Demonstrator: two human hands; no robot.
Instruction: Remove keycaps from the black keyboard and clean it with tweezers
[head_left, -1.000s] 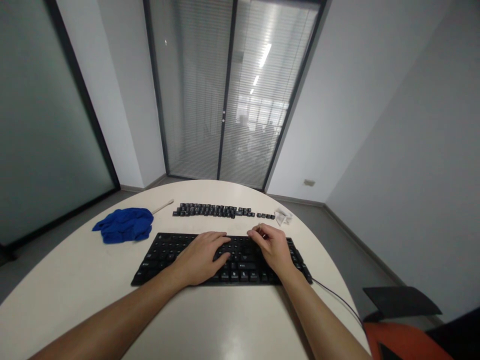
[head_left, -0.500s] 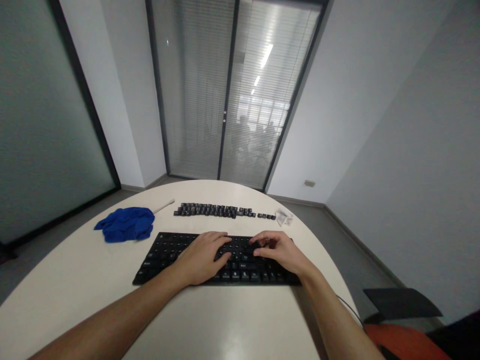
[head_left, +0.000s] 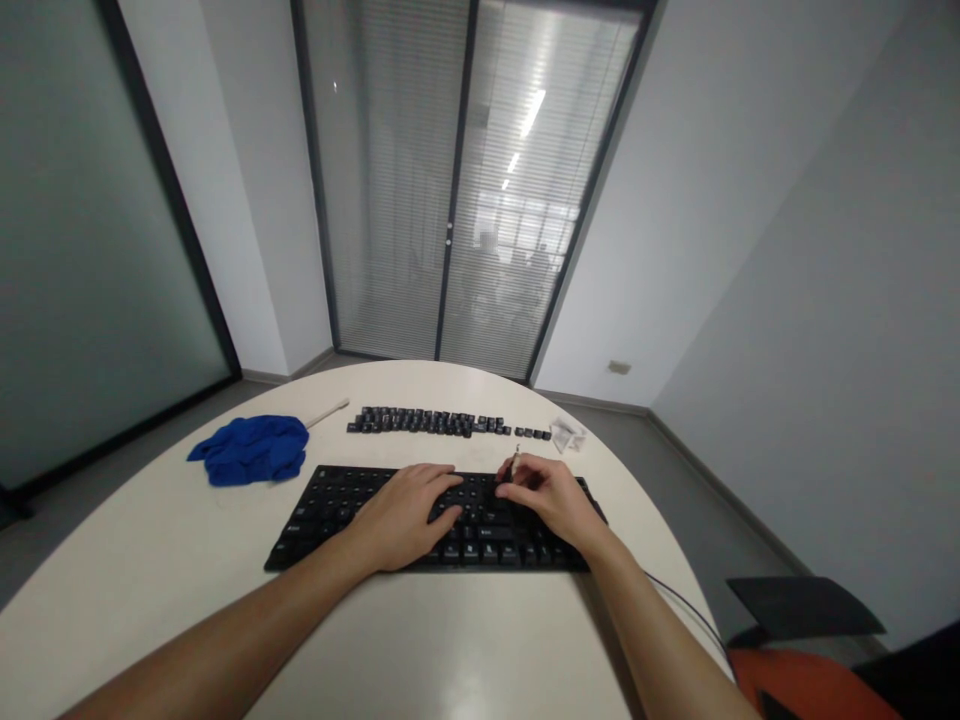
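Observation:
A black keyboard lies across the table near the front, with some of its keycaps off. My left hand rests on its middle, fingers spread and holding nothing. Over the right part of the keyboard, my right hand is closed in a pinch on a small, thin tool whose tip points up. What kind of tool it is cannot be made out. Behind the keyboard, rows of loose black keycaps lie on the table.
On the left of the table lie a blue cloth and a light stick. A crumpled clear wrapper sits beyond the keycaps. A cable runs off the right edge, near a red and black chair.
My right hand has shifted slightly up and left, and the thin tool now shows upright between its fingers. My left hand has stayed in place.

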